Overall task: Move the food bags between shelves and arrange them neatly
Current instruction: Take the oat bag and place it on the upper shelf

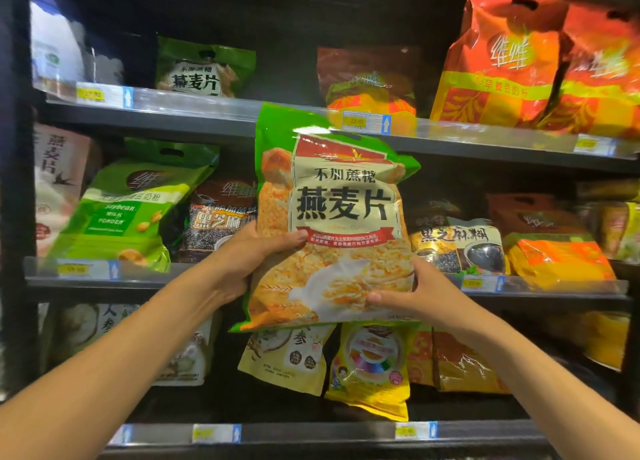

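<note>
You hold the green oat bag (pixel 339 217) upright in the air with both hands, in front of the middle shelf (pixel 166 281), its top overlapping the edge of the upper shelf (pixel 207 116). Your left hand (pixel 249 255) wraps its left edge, thumb across the front. Your right hand (pixel 415 286) clasps the lower right corner. A matching bag (pixel 204 68) stands on the upper shelf.

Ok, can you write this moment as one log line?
held: green oat bag | left hand: grips its left side | right hand: grips its lower right edge | matching bag: upper shelf, left
</note>
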A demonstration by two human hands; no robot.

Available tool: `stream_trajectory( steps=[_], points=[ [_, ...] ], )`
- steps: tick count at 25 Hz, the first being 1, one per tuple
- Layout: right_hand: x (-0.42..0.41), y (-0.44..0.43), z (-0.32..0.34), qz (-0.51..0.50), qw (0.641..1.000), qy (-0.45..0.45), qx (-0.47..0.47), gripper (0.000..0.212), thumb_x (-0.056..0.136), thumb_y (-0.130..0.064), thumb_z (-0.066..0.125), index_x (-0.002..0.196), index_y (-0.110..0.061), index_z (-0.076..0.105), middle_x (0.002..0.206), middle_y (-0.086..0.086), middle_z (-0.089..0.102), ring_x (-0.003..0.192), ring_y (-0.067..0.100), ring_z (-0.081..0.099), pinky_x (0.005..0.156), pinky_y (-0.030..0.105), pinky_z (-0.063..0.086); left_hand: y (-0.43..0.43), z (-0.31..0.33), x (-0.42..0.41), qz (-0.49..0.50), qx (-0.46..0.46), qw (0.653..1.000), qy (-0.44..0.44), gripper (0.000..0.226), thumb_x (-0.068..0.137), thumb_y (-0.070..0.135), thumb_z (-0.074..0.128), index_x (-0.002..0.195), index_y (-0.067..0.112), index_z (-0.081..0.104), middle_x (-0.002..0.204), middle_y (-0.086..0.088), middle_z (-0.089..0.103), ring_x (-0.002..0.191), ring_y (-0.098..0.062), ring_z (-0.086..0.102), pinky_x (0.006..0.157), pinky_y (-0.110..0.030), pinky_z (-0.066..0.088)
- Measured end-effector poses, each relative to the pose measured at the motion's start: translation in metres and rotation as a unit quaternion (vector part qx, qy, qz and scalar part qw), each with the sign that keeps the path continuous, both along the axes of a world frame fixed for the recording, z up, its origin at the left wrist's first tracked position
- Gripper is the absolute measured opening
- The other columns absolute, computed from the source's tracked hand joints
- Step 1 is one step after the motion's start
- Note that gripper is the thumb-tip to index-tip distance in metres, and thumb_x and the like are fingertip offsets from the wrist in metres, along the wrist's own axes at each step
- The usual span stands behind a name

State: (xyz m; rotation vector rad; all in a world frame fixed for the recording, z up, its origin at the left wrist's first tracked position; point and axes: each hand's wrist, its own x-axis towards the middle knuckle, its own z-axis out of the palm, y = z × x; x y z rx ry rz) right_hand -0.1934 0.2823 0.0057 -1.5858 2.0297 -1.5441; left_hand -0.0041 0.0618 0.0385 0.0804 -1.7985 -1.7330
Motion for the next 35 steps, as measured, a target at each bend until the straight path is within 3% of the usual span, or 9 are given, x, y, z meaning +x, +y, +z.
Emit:
stream_trajectory(
  steps=[5,9,12,16,20,25,29,31,35],
  points=[
    [0.019,-0.022,0.014,0.035,0.999,0.025,-0.015,0.061,0.078,-0.027,0.09,0.13,-0.035,0.059,0.117,-0.02,0.076,0.107,-0.001,0.072,0.09,0.019,0.059,-0.009,0.014,0.032,0.028,-0.034,0.999,0.03,0.043,0.084,0.019,0.076,0.126,0.019,0.068,0.115,-0.008,0.08,0.102,-0.026,0.078,0.08,-0.035,0.065],
    [0.036,-0.043,0.029,0.069,0.997,0.023,-0.039,0.055,0.079,-0.025,0.087,0.126,-0.034,0.06,0.115,-0.019,0.077,0.105,-0.001,0.073,0.085,0.015,0.058,-0.016,0.027,0.055,0.057,-0.044,0.996,0.045,0.036,0.088,0.017,0.075,0.124,0.019,0.069,0.112,-0.008,0.081,0.099,-0.024,0.079,0.074,-0.032,0.065],
    [0.055,-0.063,0.05,0.1,0.992,-0.006,-0.075,0.051,0.076,-0.04,0.081,0.123,-0.033,0.061,0.111,-0.018,0.079,0.101,0.001,0.075,0.079,0.016,0.059,-0.022,0.044,0.073,0.091,-0.054,0.992,0.062,0.031,0.09,0.019,0.074,0.12,0.016,0.07,0.109,-0.009,0.081,0.092,-0.021,0.08,0.069,-0.029,0.064],
    [0.077,-0.099,0.092,0.128,0.98,-0.043,-0.144,0.063,0.072,-0.051,0.08,0.128,-0.027,0.066,0.116,-0.004,0.079,0.106,0.016,0.077,0.096,0.042,0.06,-0.036,0.075,0.098,0.12,-0.062,0.985,0.109,0.037,0.088,0.027,0.073,0.123,0.016,0.069,0.109,-0.006,0.082,0.093,-0.017,0.08,0.07,-0.025,0.063],
    [0.09,-0.134,0.13,0.144,0.976,-0.024,-0.162,0.077,0.062,-0.055,0.092,0.129,-0.025,0.067,0.118,0.0,0.079,0.108,0.022,0.076,0.102,0.049,0.057,-0.056,0.106,0.117,0.158,-0.066,0.976,0.134,0.017,0.098,0.02,0.067,0.114,0.015,0.07,0.091,0.0,0.083,0.079,-0.01,0.079,0.061,-0.02,0.06],
    [0.104,-0.173,0.164,0.156,0.977,0.037,-0.138,0.074,0.063,-0.041,0.093,0.13,-0.025,0.064,0.114,-0.004,0.08,0.104,0.014,0.077,0.086,0.026,0.06,-0.096,0.145,0.136,0.199,-0.076,0.969,0.123,0.04,0.092,0.033,0.075,0.126,0.014,0.069,0.107,-0.01,0.081,0.089,-0.022,0.08,0.071,-0.031,0.063],
    [0.117,-0.199,0.199,0.152,0.977,0.038,-0.144,0.049,0.075,-0.033,0.088,0.12,-0.025,0.07,0.103,-0.009,0.082,0.092,0.006,0.078,0.068,0.012,0.057,-0.126,0.184,0.142,0.196,-0.07,0.973,0.099,0.03,0.095,0.035,0.072,0.118,0.016,0.072,0.094,-0.007,0.083,0.076,-0.02,0.08,0.061,-0.03,0.064],
    [0.121,-0.211,0.222,0.153,0.98,0.026,-0.127,0.045,0.078,-0.033,0.087,0.119,-0.023,0.073,0.105,-0.007,0.082,0.096,0.011,0.079,0.079,0.023,0.061,-0.141,0.206,0.145,0.191,-0.066,0.977,0.07,0.034,0.093,0.039,0.074,0.117,0.014,0.073,0.096,-0.009,0.083,0.077,-0.023,0.08,0.067,-0.035,0.066],
    [0.12,-0.233,0.265,0.15,0.986,-0.028,-0.07,0.07,0.061,-0.039,0.092,0.123,-0.014,0.073,0.111,0.008,0.081,0.105,0.03,0.078,0.102,0.048,0.057,-0.168,0.247,0.146,0.168,-0.056,0.984,0.013,0.036,0.09,0.046,0.076,0.108,0.015,0.076,0.096,-0.01,0.082,0.078,-0.026,0.08,0.074,-0.042,0.066]
  ],
)
